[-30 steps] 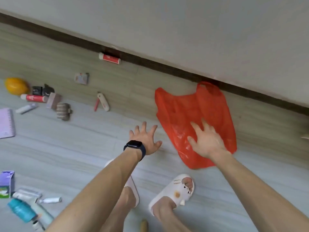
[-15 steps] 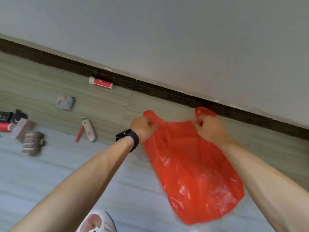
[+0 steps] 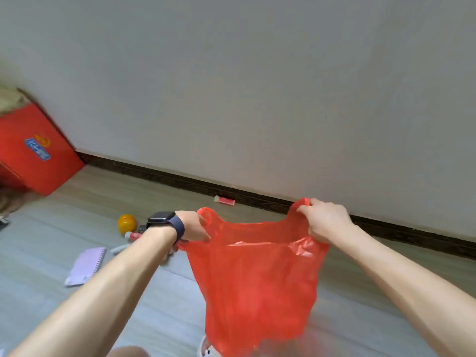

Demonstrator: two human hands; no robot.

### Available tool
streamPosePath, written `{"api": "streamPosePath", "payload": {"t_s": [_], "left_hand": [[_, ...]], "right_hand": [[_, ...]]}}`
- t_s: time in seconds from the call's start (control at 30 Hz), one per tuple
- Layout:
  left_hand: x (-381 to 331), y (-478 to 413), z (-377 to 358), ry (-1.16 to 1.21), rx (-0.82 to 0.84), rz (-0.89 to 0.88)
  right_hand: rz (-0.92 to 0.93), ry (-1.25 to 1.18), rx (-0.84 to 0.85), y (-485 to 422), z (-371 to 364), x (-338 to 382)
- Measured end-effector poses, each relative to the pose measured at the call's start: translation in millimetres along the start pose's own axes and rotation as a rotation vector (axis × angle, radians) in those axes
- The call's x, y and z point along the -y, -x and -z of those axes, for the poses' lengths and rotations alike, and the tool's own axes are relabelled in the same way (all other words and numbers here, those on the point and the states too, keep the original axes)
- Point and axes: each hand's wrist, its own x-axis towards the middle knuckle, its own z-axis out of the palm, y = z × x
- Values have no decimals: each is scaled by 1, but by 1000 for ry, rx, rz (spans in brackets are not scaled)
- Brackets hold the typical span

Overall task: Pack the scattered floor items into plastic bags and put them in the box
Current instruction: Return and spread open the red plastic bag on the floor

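Note:
A red plastic bag (image 3: 257,284) hangs in the air in front of me, its mouth pulled a little apart. My left hand (image 3: 194,226), with a dark watch on the wrist, grips the bag's left handle. My right hand (image 3: 324,220) grips the right handle. The red cardboard box (image 3: 33,150) stands at the far left against the wall. On the floor behind my left arm lie an orange ball (image 3: 126,222), a red-and-white tube (image 3: 134,235) and a purple spiral notebook (image 3: 86,265). Another red-and-white tube (image 3: 224,200) lies by the skirting board.
A grey wall with a dark skirting board (image 3: 257,197) runs across the back. The floor is wood-look planks and pale tiles. A white slipper (image 3: 206,349) shows under the bag at the bottom edge. A small white item (image 3: 119,249) lies near the notebook.
Both hands went from flat on the bag on the floor to gripping its handles, then lifted it up and spread it. The view swung up and left, showing the red box.

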Motion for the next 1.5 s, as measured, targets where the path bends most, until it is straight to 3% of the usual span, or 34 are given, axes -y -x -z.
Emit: {"api": "streamPosePath", "payload": {"t_s": [0.07,0.13,0.27,0.33,0.43,0.5,0.57,0.63,0.77,0.87,0.97,1.07,1.2,1.3,1.4,1.5], "left_hand": [[5,27,-15,-290,-153,56],[10,47,-35,-361,-260,104],[15,86,-87,-502,-10,109],[24,91,-99,-534,-14,144],[30,88,-85,-489,-228,194],[29,86,-65,-380,-395,161],[24,82,-51,-344,-449,150],[19,71,-55,-387,-404,184],[26,45,-108,-495,-288,232],[33,30,-152,-505,-272,137],[28,21,-165,-509,-261,-37],[9,15,-153,-406,-346,-227],[-24,1,-149,-366,-680,-501],[-43,-23,-157,-514,-680,-753],[-54,-48,-155,-701,-549,-809],[-42,-78,-155,-693,-308,-609]], "right_hand": [[37,167,26,32,1,12],[71,201,4,60,-2,21],[204,213,11,101,-2,26],[229,191,102,113,-10,26],[162,153,162,120,-18,16],[130,115,75,118,-17,9],[80,63,-22,113,-17,4],[12,35,-31,108,-22,1],[-105,31,145,96,-43,-2],[-148,1,246,83,-59,-8],[-67,13,267,74,-74,-14],[47,-42,158,68,-82,-16],[190,-260,-331,64,-90,-6],[402,-218,-579,52,-96,12],[551,-65,-427,30,-125,19],[541,192,-4,9,-146,18]]}}
